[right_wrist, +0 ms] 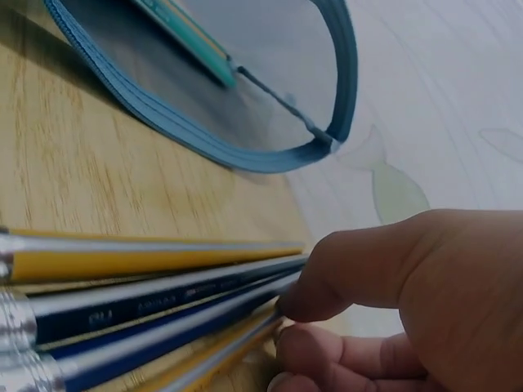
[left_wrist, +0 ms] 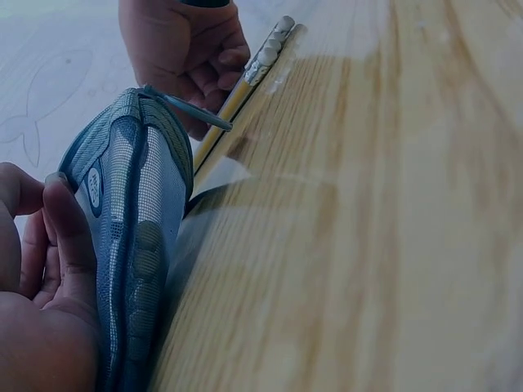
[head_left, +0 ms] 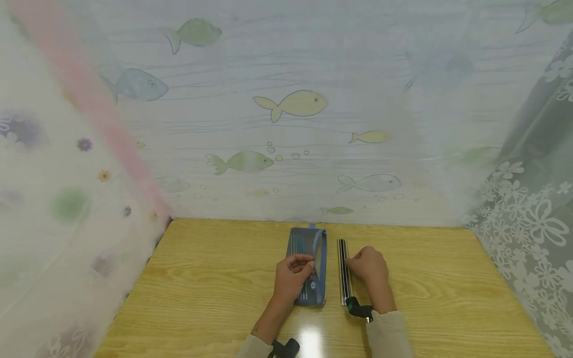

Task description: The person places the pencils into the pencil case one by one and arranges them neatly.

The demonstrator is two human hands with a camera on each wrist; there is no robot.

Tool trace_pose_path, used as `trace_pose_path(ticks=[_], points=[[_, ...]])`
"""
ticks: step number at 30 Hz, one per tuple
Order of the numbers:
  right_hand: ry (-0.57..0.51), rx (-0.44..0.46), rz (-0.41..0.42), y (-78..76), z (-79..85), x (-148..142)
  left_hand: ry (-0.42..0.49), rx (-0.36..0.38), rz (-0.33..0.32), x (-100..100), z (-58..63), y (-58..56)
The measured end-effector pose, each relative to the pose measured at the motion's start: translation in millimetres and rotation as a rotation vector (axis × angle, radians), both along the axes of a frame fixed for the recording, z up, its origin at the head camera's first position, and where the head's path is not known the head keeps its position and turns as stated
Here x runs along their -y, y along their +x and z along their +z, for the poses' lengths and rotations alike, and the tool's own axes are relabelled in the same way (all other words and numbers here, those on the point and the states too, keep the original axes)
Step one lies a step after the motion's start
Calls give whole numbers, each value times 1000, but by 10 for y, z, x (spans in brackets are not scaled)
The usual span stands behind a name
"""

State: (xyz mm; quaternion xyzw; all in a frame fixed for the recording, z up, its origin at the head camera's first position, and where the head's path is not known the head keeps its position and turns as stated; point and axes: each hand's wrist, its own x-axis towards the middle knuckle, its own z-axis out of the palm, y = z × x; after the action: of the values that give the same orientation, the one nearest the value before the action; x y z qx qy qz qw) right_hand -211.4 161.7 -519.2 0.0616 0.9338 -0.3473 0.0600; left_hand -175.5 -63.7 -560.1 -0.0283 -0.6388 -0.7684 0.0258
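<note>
A blue-grey mesh pencil case lies lengthwise on the table, its zipped opening gaping toward the right. My left hand pinches the upper edge of the case between thumb and forefinger. Inside, a green item shows through the opening in the right wrist view. To the right of the case, several pencils lie side by side, yellow and dark blue with silver bands. My right hand bends over them, thumb and curled forefinger pinching at the far part of a pencil. Its fingertips partly hide that end.
The wood-grain table meets a fish-printed curtain along its far edge. A flowered curtain hangs at the left, and a lace-patterned one at the right. Dark wrist camera mounts sit on both wrists.
</note>
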Motion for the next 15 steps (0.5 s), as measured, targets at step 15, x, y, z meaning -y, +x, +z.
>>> trace_pose_path(ticks=[15], points=[[75, 41, -28, 32, 39, 97, -14, 18, 20, -2, 4, -3]])
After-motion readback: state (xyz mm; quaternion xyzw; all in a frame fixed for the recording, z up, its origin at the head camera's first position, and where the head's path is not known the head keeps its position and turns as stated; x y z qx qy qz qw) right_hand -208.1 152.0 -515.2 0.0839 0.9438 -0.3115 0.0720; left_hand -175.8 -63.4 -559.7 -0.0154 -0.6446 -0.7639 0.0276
